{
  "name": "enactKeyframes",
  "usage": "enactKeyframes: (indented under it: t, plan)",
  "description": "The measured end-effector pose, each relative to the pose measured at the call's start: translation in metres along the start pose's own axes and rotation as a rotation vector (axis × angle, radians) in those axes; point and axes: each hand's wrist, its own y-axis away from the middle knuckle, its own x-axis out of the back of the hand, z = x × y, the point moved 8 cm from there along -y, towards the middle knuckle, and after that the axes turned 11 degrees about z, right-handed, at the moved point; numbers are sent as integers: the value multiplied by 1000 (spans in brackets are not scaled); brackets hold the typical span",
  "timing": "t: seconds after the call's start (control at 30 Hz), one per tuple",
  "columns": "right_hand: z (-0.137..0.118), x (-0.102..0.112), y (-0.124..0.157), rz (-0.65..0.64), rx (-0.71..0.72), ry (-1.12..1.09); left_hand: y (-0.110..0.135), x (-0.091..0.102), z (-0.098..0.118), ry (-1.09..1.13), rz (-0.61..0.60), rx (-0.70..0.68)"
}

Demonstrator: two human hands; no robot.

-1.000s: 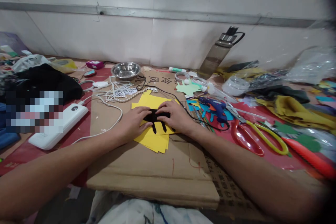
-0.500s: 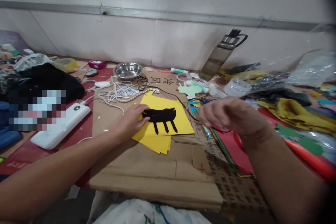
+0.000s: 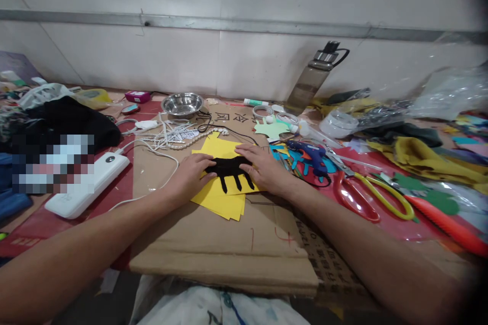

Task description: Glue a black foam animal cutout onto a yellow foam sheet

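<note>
A black cutout [image 3: 227,166] with several narrow legs, perhaps felt or paper, lies on yellow sheets [image 3: 217,205] stacked unevenly at the middle of the cardboard. My left hand [image 3: 193,175] rests on its left end, fingers stretched forward and thumb apart. Over the right end lies my right hand [image 3: 265,166], also with extended fingers and the thumb spread toward the cutout. Both hands press it from above; the fingertips partly cover its ends. Right of my right hand sit a blue glue gun [image 3: 310,155] and scissors [image 3: 358,195] with red and yellow handles.
Brown cardboard [image 3: 213,251] underlies the work. A white power bank [image 3: 89,183] with a cable lies left. Behind stand a metal bowl [image 3: 183,105], a pearl string [image 3: 190,143] and a tilted bottle [image 3: 312,78]. Yellow fabric [image 3: 427,162] and a plastic bag [image 3: 450,96] crowd the right.
My right hand has come down from the air at the right onto the cutout's right end. The glue gun and scissors now show. My left hand stays at the left end.
</note>
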Motion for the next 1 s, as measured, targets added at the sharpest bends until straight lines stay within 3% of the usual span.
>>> enactKeyframes:
  t: [0.1, 0.3, 0.47, 0.6, 0.7, 0.87, 1.0]
  plan:
    - [3, -15, 7, -142, 20, 75, 1, 0, 1, -14, 3, -31]
    - [3, -1, 16, -145, 30, 174, 3, 8, 14, -89, 35, -133]
    - [-4, -8, 20, -276, -2, 300, 10, -4, 31, -20, -95, -341]
    - [-9, -5, 17, -232, -28, 433, 9, -3, 30, -6, -114, -315]
    - [-14, -5, 18, -179, -3, 402, 9, 1, 31, 27, -115, -292]
    - [-22, -18, 25, -255, 31, 266, 8, 3, 28, 14, -80, -237]
    - [-28, -15, 22, -285, 12, 291, 9, 4, 25, 34, -84, -237]
